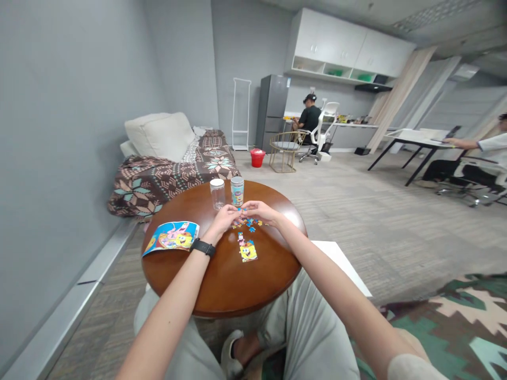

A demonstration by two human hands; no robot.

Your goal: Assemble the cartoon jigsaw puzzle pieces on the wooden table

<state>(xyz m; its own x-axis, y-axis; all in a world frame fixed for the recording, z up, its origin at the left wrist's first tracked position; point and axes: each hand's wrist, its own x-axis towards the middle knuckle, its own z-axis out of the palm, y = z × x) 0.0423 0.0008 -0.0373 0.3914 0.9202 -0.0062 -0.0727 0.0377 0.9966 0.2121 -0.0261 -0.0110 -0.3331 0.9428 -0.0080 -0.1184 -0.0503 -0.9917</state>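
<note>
Over the far half of the round brown table [222, 285], my left hand [226, 217] and my right hand [259, 210] meet with bent fingers. Small blue jigsaw pieces [240, 209] show between my fingertips, pinched from both sides. Loose jigsaw pieces [252, 226], blue and yellow, are scattered just below and beside my hands. Nearer to me lies a small joined section of puzzle [248, 251] with a yellow cartoon face and a pink figure. My left wrist wears a black watch [203, 247].
Behind my hands stand a clear jar [217, 195] with a white lid and a printed tin [237, 191]. A cartoon picture sheet [171, 236] lies at the table's left. Beyond are a patterned sofa [174, 169], a red bucket [257, 158] and two seated people.
</note>
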